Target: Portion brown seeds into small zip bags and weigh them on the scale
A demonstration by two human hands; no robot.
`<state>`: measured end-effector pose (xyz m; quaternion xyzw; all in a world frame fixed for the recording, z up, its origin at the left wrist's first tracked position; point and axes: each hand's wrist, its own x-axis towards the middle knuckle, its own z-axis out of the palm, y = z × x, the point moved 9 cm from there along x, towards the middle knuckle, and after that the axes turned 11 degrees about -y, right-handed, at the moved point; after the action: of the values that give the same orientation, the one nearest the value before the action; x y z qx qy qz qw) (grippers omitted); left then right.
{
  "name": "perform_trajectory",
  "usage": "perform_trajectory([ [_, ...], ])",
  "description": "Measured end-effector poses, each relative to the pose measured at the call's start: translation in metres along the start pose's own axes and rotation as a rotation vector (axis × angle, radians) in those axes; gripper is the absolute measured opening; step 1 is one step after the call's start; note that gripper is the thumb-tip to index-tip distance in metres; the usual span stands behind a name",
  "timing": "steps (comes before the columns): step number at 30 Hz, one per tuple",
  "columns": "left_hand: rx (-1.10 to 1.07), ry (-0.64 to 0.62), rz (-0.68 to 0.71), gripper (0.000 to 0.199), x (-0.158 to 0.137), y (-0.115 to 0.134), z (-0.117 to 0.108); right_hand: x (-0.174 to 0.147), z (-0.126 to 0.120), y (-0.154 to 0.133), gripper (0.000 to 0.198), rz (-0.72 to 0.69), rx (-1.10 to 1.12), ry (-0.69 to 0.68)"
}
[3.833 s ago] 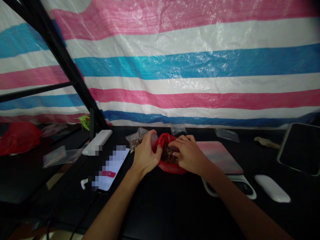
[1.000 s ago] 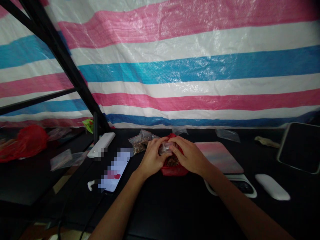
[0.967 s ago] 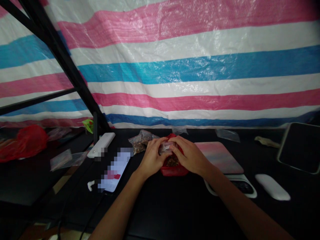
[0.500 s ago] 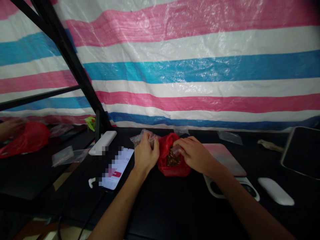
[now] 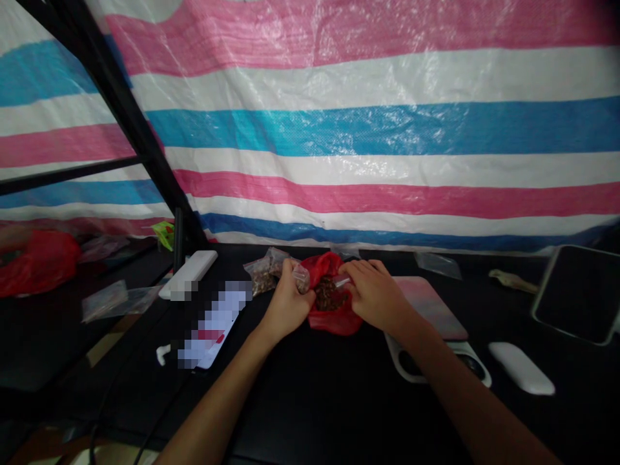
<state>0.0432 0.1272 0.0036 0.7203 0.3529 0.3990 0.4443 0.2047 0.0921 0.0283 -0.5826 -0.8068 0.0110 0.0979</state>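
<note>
A red plastic bag stands with its mouth open on the black table, holding many small brown pieces. At its left rim, my left hand pinches a small clear zip bag with brown contents. Just behind that hand lies another filled clear bag. My right hand is at the red bag's right rim, fingers closed on a clear plastic piece that points into the mouth. Whether that piece is a scoop or a small bag, I cannot tell.
Left of my hands lie a phone, a white power bank and an earbud. A small scale with a pinkish lid, a white case and a dark tablet-like object lie to the right.
My left hand has come away from the filled clear bag, bringing a small zip bag to the red bag's rim. My right hand stays by the red bag. The view has shifted slightly.
</note>
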Motion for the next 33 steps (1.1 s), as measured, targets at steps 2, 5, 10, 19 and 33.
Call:
perform_trajectory([
  [2, -0.121, 0.080, 0.015, 0.035, 0.002, -0.003, -0.007, 0.000, 0.002, 0.001, 0.034, 0.020, -0.005, -0.027],
  [5, -0.181, 0.105, 0.003, 0.033, 0.004, -0.009, -0.010, 0.000, 0.005, 0.001, 0.036, 0.034, -0.022, -0.060],
  [10, -0.175, 0.083, -0.053, 0.031, 0.004, -0.014, -0.004, 0.001, 0.007, 0.003, 0.039, 0.051, -0.041, -0.097],
  [19, -0.546, 0.144, -0.210, 0.027, 0.002, -0.036, 0.003, 0.000, 0.013, 0.006, 0.041, 0.133, -0.061, -0.136],
  [33, -0.154, 0.091, 0.007, 0.016, 0.003, -0.019, 0.003, 0.002, 0.014, -0.009, 0.042, 0.021, -0.013, -0.067],
])
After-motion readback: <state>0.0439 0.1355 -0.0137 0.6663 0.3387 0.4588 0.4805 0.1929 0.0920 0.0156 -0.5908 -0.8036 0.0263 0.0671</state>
